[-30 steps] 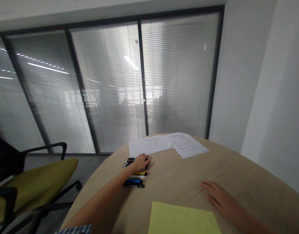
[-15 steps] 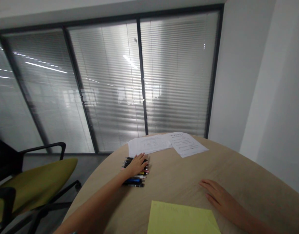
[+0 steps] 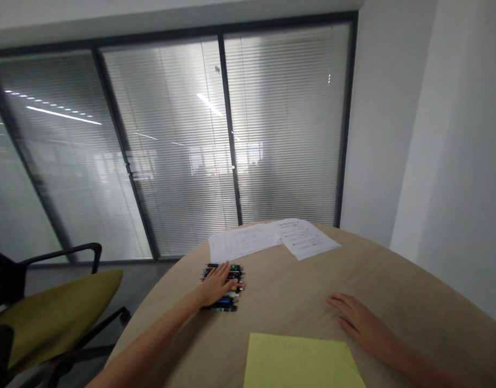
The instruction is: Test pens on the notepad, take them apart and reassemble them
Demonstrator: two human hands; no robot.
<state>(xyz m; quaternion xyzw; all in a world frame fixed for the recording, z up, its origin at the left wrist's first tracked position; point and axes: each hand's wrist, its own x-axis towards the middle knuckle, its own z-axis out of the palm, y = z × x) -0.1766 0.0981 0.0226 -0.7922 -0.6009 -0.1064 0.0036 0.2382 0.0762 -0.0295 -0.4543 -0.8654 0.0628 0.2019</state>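
Several pens [image 3: 227, 309] lie side by side in a row on the round wooden table [image 3: 288, 291]. My left hand [image 3: 216, 284] rests flat across them with its fingers stretched out, hiding the middle of the row. Dark barrels show above the hand; blue, white and yellow ones show around and below it. My right hand [image 3: 355, 318] lies on the bare tabletop to the right, fingers extended, thumb apart, holding nothing. Between my arms, at the near edge, is a yellow sheet of paper [image 3: 300, 361], closest to my right hand.
White printed sheets [image 3: 243, 242] overlap at the table's far side, just beyond the pens. An office chair with a yellow-green seat [image 3: 66, 312] stands at the left. Glass panels with blinds [image 3: 288, 129] rise behind the table, and a pale wall [image 3: 454, 161] is at the right.
My left hand has slid slightly left and toward me over the pens, uncovering more of the far ones. My right hand is nearly unmoved; the whole view has shifted a little.
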